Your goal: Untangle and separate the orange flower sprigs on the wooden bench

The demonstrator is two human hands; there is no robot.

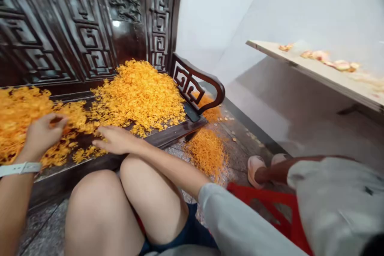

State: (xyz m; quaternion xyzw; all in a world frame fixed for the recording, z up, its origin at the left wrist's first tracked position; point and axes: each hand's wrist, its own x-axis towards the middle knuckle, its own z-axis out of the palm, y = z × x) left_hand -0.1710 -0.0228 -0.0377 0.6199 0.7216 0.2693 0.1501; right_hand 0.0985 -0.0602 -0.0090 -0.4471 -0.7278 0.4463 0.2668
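Orange-yellow curly pieces lie in a large pile on a dark carved wooden bench, and in another pile at the left. Over the edge of the left pile is my left hand, its thumb and fingers curled towards each other; whatever lies between them is too small to make out. My right hand rests at the bench's front edge beside scattered pieces, its fingers apart, with nothing visible in it. A pale band circles my left wrist.
The bench's curved armrest rises at the right, with a dark flat object beside it. Orange shreds lie on the floor. A wooden shelf holds pale items. Another person's leg and a red stool are at the right.
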